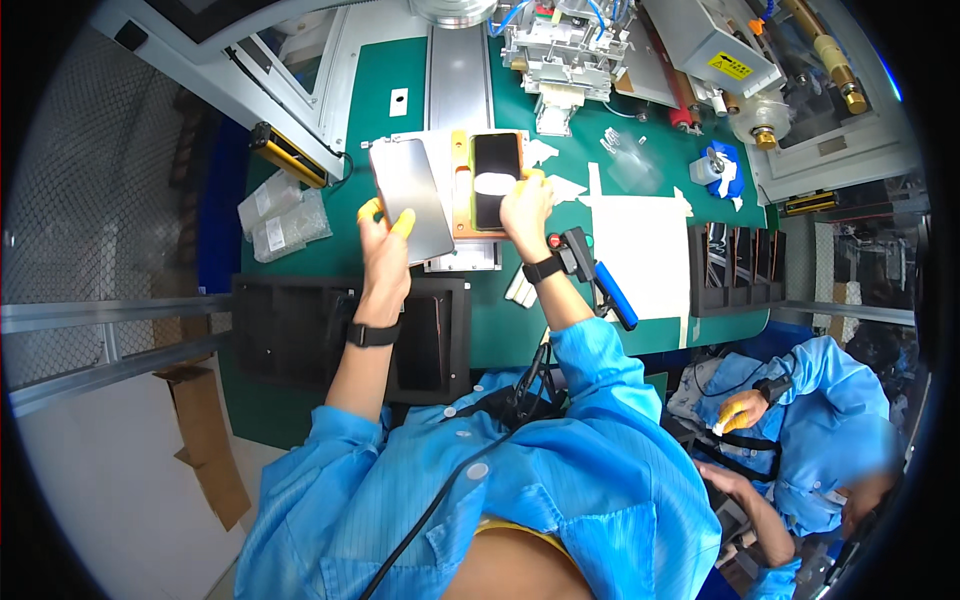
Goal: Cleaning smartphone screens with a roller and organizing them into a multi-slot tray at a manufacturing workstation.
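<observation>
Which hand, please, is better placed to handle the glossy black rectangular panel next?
Probably the right hand: it is at the black panel, while the left hand holds a flat grey rectangular plate.

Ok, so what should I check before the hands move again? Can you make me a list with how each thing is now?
1. Left hand has a grip on the grey panel: ok.
2. Yellow finger covers worn on both hands: ok.
3. Black-faced panel sits inside the yellow-green frame: ok.
4. Right hand clear of the black-faced panel: not ok, it overlaps the right edge in this view.
5. Right hand pressing down: cannot tell from above.
6. Black-faced panel bare: cannot tell, the white oval patch could be a thing or a reflection.
</observation>
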A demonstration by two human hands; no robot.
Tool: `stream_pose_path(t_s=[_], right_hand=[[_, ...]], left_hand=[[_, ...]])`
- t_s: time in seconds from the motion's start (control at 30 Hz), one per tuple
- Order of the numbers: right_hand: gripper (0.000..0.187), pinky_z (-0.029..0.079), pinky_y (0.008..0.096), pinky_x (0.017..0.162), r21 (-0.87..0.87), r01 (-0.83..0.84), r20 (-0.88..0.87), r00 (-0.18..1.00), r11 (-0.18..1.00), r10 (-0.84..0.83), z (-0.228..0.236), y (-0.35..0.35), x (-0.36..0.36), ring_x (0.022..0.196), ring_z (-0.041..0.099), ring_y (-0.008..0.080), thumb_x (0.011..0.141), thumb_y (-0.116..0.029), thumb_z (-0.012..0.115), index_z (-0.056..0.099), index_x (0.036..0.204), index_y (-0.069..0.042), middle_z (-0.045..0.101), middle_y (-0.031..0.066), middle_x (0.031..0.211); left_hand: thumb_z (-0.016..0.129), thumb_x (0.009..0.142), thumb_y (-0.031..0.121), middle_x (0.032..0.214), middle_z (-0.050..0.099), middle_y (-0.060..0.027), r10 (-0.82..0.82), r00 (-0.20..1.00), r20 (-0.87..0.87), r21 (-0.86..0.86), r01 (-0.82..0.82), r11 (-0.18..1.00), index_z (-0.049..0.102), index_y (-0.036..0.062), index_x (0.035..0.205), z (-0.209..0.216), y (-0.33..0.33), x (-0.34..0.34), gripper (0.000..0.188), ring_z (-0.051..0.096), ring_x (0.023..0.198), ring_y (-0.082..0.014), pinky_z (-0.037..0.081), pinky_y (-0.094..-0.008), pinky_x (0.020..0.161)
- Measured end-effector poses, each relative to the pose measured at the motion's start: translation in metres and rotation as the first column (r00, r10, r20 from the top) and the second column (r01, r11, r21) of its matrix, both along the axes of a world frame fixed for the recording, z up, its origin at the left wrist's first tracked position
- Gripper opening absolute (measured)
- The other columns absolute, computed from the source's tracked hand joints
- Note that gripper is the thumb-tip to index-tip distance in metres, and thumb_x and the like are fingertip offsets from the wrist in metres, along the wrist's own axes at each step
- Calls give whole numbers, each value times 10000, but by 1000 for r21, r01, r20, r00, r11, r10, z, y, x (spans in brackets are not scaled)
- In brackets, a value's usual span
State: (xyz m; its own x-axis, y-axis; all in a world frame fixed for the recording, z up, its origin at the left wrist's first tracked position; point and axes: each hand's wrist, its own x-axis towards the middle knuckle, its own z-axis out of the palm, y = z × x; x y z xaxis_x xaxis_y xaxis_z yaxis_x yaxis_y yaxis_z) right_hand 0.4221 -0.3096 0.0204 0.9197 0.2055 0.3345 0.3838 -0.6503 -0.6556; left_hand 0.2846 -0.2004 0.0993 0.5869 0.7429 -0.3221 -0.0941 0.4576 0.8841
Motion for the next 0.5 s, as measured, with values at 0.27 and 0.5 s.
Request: stream_pose_path(t_s=[0.27, 0.5], right_hand=[[277, 443, 417, 659, -45, -140, -184, 974, 989, 130, 25, -114, -10, 777, 559, 391, 821, -209, 501, 537, 917, 49, 574, 251, 827], [482, 453, 450, 644, -520, -21, -470, 842, 854, -266, -28, -223, -53, 698, 593, 369, 786, -436, 539, 605, 721, 37, 594, 246, 740]], left_hand=[[467, 812, -64, 1017, 526, -102, -45, 998, 36, -165, 51, 985, 341, 47, 1177, 3, 0, -62, 402, 532, 894, -137, 465, -250, 767], [450, 810, -71, 1036, 521, -112, -78, 996, -34, -228, 68, 971, 348, 52, 1171, 0, -9, -69, 395, 528, 914, -135, 456, -251, 782]])
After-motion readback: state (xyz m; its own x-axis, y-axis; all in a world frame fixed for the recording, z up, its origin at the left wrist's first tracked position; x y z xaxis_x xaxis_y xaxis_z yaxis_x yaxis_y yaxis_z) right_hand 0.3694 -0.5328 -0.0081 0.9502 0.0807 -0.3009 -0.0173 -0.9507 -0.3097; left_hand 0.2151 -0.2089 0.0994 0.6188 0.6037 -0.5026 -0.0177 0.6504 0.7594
